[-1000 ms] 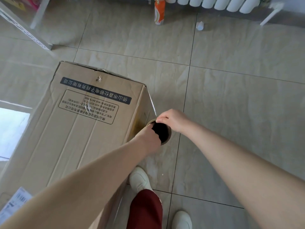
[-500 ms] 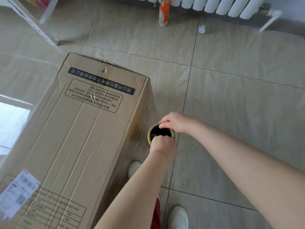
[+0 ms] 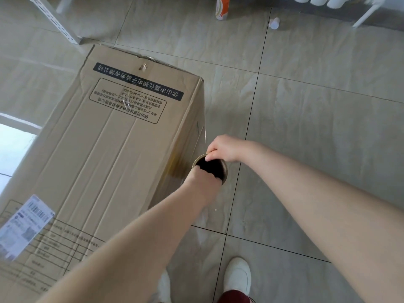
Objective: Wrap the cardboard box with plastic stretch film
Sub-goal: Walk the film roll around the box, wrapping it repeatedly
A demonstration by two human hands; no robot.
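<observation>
A tall cardboard box [image 3: 113, 149] with black printed text and a white shipping label stands on the tiled floor at the left. Clear film lies over its top face and right side. The stretch film roll [image 3: 224, 169] is upright beside the box's right side, and I look down into its dark core. My left hand [image 3: 202, 182] grips the near rim, fingers inside the core. My right hand [image 3: 223, 148] pinches the far rim, fingertips curled into the opening. The rest of the roll is hidden below my hands.
A white metal rack leg [image 3: 65, 29] stands behind the box. An orange and white bottle [image 3: 222, 8] and a small white cap [image 3: 274, 23] sit on the floor near the radiator [image 3: 317, 1]. My white shoes [image 3: 237, 276] are at the bottom.
Both hands stayed on the roll's rim beside the box. The view shifted, so more of the box top and the label shows, and the hands sit further along the box's right side.
</observation>
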